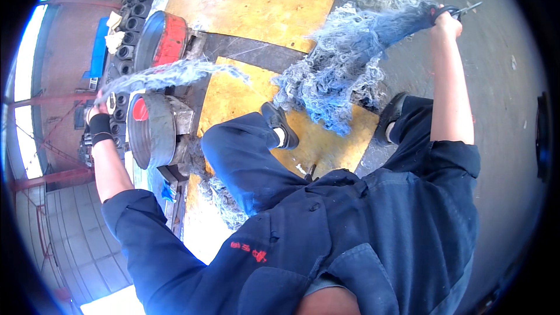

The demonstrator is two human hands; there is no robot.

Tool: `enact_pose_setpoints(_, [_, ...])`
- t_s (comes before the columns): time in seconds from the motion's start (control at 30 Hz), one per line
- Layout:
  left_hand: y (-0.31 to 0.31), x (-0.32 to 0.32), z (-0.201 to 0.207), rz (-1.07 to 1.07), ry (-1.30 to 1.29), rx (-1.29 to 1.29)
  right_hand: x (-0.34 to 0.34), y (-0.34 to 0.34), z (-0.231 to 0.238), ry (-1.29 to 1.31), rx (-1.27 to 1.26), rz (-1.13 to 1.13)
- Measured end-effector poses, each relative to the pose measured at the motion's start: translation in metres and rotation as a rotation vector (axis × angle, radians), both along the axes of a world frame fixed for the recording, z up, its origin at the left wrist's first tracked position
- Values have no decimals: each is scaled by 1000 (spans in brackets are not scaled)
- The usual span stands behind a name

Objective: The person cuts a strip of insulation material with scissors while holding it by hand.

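Observation:
My left hand [97,112], with a dark band at the wrist, is raised at the far left and closed on the end of a grey-blue fibre strand [169,74]. The strand stretches to the right over the yellow sheet. At the upper right, my right hand [448,25] is closed around a dark-handled tool whose thin metal rod [470,8] points outward. Against this hand, a bundle of the tangled grey-blue fibre heap [344,52] is drawn out toward the tool. Whether the fingers also grip that fibre cannot be made out.
Yellow sheets [256,0] lie on the grey floor [496,70] around my shoes. A red and dark drum [170,39] and a dark round drum [160,131] stand at the left. Behind them are several stacked dark tubes [133,24]. More fibre [224,203] lies beside my left leg.

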State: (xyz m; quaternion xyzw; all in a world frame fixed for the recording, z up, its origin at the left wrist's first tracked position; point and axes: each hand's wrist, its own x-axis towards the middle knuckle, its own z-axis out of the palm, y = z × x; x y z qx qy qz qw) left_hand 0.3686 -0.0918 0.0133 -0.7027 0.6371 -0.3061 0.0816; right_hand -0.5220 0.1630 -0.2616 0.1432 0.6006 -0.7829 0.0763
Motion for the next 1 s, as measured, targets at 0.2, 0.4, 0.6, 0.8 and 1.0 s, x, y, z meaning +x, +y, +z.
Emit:
enact_pose_setpoints(0.2, [81,185,118,220,567,-386,10,-31,-41,22,126,154])
enact_pose_setpoints(0.4, [177,233,45,514,-195,-268,-43,-19,-56,62,262,-50])
enact_pose_setpoints(0.6, [317,322,152,688,-290,-437,-41,-24,-78,-26,28,71])
enact_pose_setpoints(0.8, [389,296,92,424,206,-689,-38,-45,-75,153,-207,400])
enact_pose_setpoints(1.0, [408,250,-1,-185,1785,-1397,-17,-43,-49,341,-207,713])
